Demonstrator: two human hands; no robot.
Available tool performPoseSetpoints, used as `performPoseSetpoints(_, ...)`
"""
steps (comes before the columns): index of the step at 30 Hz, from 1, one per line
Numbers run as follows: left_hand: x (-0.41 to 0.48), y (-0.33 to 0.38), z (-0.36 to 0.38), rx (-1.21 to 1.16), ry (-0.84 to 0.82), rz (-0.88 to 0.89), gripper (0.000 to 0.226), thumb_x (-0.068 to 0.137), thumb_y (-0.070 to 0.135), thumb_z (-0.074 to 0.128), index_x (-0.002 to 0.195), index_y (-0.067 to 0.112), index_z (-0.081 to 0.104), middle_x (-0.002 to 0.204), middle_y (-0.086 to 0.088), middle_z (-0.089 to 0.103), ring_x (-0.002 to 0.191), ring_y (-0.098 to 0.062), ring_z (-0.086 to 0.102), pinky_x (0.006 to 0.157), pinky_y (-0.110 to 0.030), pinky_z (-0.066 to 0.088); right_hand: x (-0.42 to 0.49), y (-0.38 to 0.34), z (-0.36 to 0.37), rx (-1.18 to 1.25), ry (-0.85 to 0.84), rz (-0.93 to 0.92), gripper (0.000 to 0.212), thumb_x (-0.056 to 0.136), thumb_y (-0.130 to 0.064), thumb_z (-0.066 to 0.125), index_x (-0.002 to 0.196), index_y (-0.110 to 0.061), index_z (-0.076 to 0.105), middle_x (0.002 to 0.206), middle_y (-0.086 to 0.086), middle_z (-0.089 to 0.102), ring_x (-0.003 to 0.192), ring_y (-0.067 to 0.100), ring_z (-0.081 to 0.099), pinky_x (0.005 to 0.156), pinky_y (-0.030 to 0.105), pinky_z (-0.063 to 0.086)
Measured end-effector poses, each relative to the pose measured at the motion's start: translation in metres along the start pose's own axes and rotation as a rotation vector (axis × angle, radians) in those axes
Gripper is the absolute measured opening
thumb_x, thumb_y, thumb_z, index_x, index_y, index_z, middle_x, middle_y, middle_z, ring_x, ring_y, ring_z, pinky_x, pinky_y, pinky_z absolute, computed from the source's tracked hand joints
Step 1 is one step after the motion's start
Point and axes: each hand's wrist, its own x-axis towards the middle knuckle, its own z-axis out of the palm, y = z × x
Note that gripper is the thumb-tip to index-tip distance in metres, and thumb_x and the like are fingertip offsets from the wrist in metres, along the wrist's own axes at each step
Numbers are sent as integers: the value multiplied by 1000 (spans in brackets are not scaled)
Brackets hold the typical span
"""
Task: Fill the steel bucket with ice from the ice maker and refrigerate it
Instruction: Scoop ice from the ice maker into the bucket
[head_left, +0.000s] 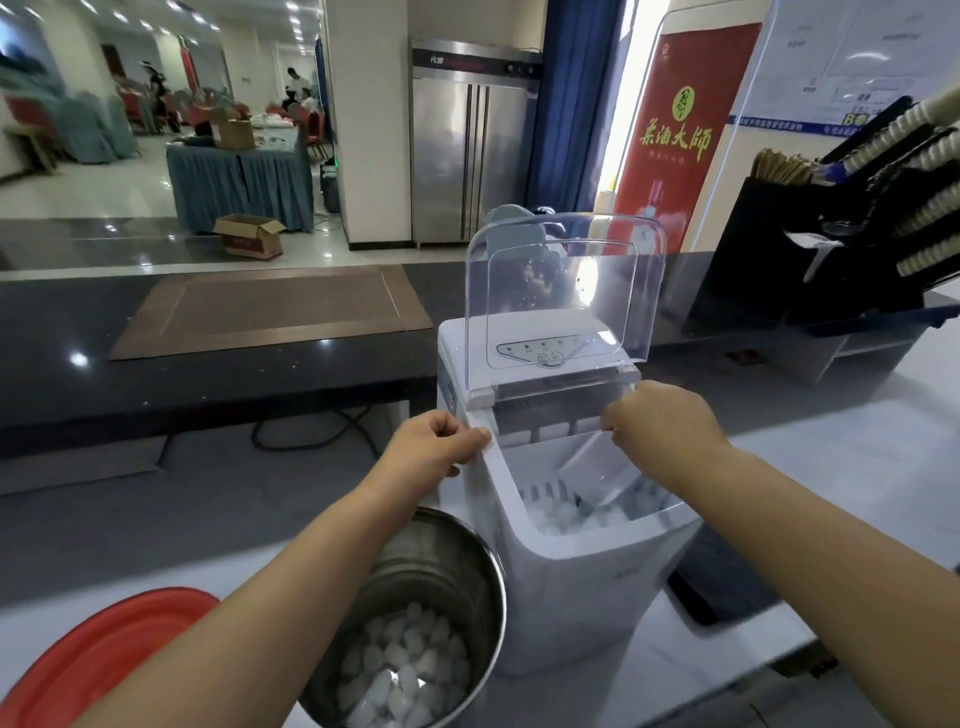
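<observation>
Partly filled with ice (405, 670), the bucket (431, 561) stands on the worktop (857, 441) just beside the ice maker (571, 597) — left hand (436, 441) pinching its rim, right hand (665, 421) gripping a clear scoop (597, 460) — so a tilted scoop could spill cubes short of the bucket.

i see the steel bucket (434, 561) just left of the ice maker (571, 597) on the counter (872, 457), ice (405, 670) in both, scoop (597, 462) above the maker's ice, fridge (467, 150) far behind.
</observation>
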Motion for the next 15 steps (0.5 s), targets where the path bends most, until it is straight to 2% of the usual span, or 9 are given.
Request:
performPoseSetpoints(4,2,1,0,8,-22,-9,23,82,26,70,72,16,53,63,6,63,55,1,57,57,-19,47,13,-3,10,104,-93,-65,29,90,-16,54,107,-33,69,108,3,65,96,26,60,73,31,50)
performPoseSetpoints(6,3,-1,0,1,-22,-10,23,82,25,70,72,15,52,61,7,62,55,1,57,57,-19,47,17,-6,16,191,-130,-87,27,89,-18,56,105,-34,70,108,-1,65,97,24,60,72,30,49)
performPoseSetpoints(9,4,-4,1,-13,-13,-8,23,83,25,70,71,16,52,61,7,61,57,-1,57,61,-23,48,20,-11,26,350,-165,-124,20,83,-21,61,96,-30,73,100,-5,68,94,21,60,72,27,46)
performPoseSetpoints(15,6,-8,2,-33,-2,-17,22,82,27,70,70,16,54,64,7,65,64,-7,60,65,-25,52,24,-8,36,431,-225,-126,15,81,-20,63,89,-26,75,98,-7,69,91,18,61,77,28,49)
